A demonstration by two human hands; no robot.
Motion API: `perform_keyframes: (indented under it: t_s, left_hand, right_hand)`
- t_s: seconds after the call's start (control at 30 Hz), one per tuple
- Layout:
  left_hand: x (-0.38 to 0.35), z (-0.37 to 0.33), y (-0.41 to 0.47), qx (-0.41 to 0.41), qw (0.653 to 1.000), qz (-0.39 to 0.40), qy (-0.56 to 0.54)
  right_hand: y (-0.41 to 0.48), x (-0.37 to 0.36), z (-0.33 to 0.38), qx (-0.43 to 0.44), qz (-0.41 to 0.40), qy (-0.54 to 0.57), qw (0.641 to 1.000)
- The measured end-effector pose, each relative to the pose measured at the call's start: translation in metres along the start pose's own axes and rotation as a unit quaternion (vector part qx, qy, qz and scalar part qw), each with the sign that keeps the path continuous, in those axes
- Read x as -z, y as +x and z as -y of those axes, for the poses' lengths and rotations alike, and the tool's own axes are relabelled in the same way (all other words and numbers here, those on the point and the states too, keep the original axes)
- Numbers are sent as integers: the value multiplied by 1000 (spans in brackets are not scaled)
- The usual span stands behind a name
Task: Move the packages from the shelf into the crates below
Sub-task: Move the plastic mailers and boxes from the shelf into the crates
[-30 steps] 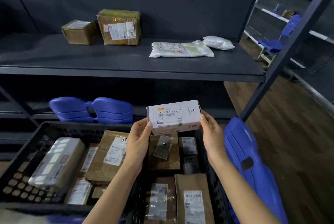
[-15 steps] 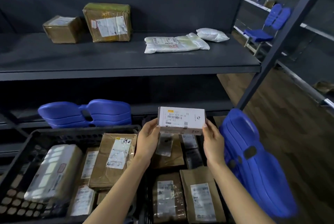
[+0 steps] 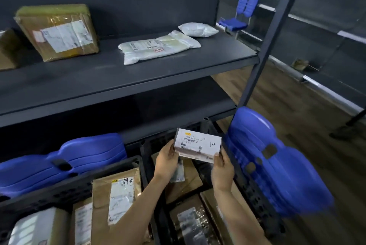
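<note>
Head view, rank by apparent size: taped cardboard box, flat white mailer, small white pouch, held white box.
1. taped cardboard box
2. flat white mailer
3. held white box; it is nearest the camera, so its rank over the pouch is unsure
4. small white pouch

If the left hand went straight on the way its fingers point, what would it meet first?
The left hand grips the white box by its end; beyond that, probably the far wall of the black crate, just under the lower shelf, though depth is hard to judge.
</note>
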State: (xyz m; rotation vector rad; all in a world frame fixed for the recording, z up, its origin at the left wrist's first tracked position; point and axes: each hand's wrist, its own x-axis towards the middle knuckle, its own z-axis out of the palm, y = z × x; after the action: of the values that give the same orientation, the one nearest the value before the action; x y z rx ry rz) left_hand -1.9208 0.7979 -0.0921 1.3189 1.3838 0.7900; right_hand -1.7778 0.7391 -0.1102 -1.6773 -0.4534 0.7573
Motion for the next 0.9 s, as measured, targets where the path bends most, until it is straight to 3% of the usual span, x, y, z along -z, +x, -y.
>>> perform_keyframes:
  t_s: [0.13,0.43,0.9]
  left_hand:
    - [-13,28,38,-9,995,51,81]
    - [-38,69,112,-17,985,114,127]
    - [-86,106,177,-63,971,141,180]
  right_hand:
    - [13,-11,-21,-2,-42,-29,999]
    - [44,-32,-83,-46,-67,-47,996]
    - [70,-53,-135,-96,-79,-46,991]
